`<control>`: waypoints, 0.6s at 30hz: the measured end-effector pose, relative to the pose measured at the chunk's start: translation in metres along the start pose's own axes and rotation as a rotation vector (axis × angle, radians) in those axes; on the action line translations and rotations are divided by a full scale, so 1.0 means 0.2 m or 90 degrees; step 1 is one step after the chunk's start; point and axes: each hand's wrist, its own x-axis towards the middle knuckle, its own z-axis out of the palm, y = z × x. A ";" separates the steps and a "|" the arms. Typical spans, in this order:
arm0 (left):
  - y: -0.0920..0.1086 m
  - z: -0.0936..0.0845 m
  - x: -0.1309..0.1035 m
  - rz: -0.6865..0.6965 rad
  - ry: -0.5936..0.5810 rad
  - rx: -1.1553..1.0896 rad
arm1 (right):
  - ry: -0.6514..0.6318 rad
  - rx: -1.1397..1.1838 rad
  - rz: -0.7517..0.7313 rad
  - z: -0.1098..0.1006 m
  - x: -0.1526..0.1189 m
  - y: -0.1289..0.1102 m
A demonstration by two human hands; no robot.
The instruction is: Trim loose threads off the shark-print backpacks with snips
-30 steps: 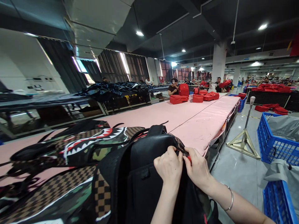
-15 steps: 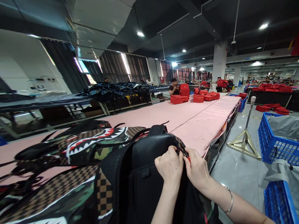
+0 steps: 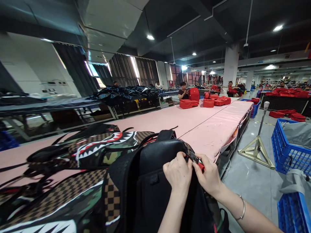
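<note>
An open black backpack (image 3: 155,187) with brown check and camouflage panels stands upright in front of me. My left hand (image 3: 178,171) is closed, pinching the edge of its opening near the upper right corner. In my right hand (image 3: 209,174) are small thread snips (image 3: 199,163) with a red grip and metal blades. The blades lie against the checked edge beside my left fingers; whatever lies between them is too small to make out. Just left of this bag, another backpack (image 3: 104,149) with a shark-mouth print lies flat.
A long pink-covered table (image 3: 155,116) runs away ahead, with red bags (image 3: 189,103) at its far end and a person (image 3: 182,92) beside them. Blue crates (image 3: 289,145) and a metal stand (image 3: 257,149) are on the floor at right.
My right hand has shifted slightly right, and more of the snips' red grip and metal shows. My left hand keeps its hold on the edge. The view has turned slightly left.
</note>
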 end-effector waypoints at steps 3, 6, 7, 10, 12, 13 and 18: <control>0.00 -0.01 0.00 0.008 -0.013 -0.009 | 0.005 0.100 0.021 -0.02 0.01 0.01; 0.00 -0.02 -0.01 0.011 -0.003 -0.020 | -0.007 0.205 0.109 -0.01 0.08 0.07; 0.00 -0.03 -0.02 0.012 0.004 -0.023 | -0.009 0.243 0.141 0.00 0.11 0.09; -0.01 -0.04 -0.03 0.020 0.012 -0.035 | -0.035 0.341 0.195 0.05 0.22 0.16; -0.02 -0.04 -0.04 0.026 0.011 -0.050 | -0.086 0.372 0.211 0.09 0.28 0.19; -0.02 -0.05 -0.04 0.027 0.010 -0.058 | -0.118 0.380 0.218 0.11 0.30 0.19; -0.05 -0.06 -0.06 0.028 0.021 -0.084 | -0.189 0.412 0.234 0.13 0.32 0.15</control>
